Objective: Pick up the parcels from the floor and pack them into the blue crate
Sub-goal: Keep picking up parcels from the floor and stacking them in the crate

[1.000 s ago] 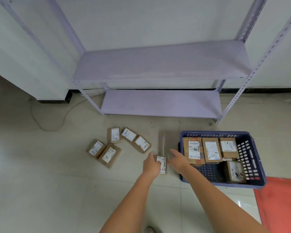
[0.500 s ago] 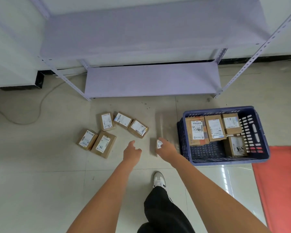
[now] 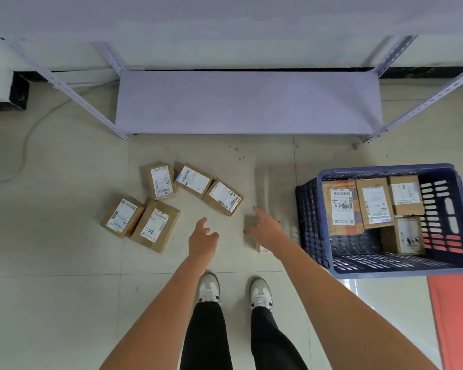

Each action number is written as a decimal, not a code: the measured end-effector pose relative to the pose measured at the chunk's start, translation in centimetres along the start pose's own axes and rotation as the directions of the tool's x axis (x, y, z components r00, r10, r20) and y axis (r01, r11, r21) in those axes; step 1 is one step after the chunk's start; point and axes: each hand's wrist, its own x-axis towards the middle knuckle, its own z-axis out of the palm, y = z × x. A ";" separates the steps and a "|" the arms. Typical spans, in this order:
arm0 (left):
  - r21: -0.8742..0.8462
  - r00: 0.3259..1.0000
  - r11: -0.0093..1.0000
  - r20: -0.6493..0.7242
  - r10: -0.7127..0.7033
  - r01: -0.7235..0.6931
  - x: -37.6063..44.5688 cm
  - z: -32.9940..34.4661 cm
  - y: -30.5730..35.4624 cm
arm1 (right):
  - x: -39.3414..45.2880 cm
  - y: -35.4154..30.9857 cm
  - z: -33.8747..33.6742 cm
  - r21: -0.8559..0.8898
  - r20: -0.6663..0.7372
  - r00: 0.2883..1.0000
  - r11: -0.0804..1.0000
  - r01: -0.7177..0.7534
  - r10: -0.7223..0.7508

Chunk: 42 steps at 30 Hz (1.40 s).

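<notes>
Right hand: the right hand (image 3: 265, 228) gripped a small parcel (image 3: 262, 247), thumb on its left edge and fingers over the top, forefinger stretched forward; most of the box was hidden beneath the palm, so only its lower corner and left edge showed.
Left hand: the left hand (image 3: 202, 240) hung over bare floor (image 3: 64, 303) with fingers loosely spread and nothing in it, probably kept free for the next box.
Held parcel's place: it sat between the floor cluster and the blue crate (image 3: 460, 222), just beside the crate's near-left corner; whether it touched the tiles could not be told.
Floor cluster: five parcels (image 3: 155, 225) lay labels up to the left, some touching, all within the left hand's reach.
Crate contents: three boxes (image 3: 373, 202) stood side by side along the far wall and a fourth (image 3: 408, 236) in front on the right, seemingly packed tight to save room.
Open space: the crate's near-left floor was bare, the likeliest spot for the held box.
Progress: judged under halfway, four packed against six outside.
Risk: a one-handed hold might let the box tip at the rim.
</notes>
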 end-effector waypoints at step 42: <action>-0.235 0.996 0.968 -0.025 0.081 -0.085 -0.7 5.4 3.5 | -0.6 1.6 -1.4 0.166 -0.214 0.977 0.986 0.021 0.015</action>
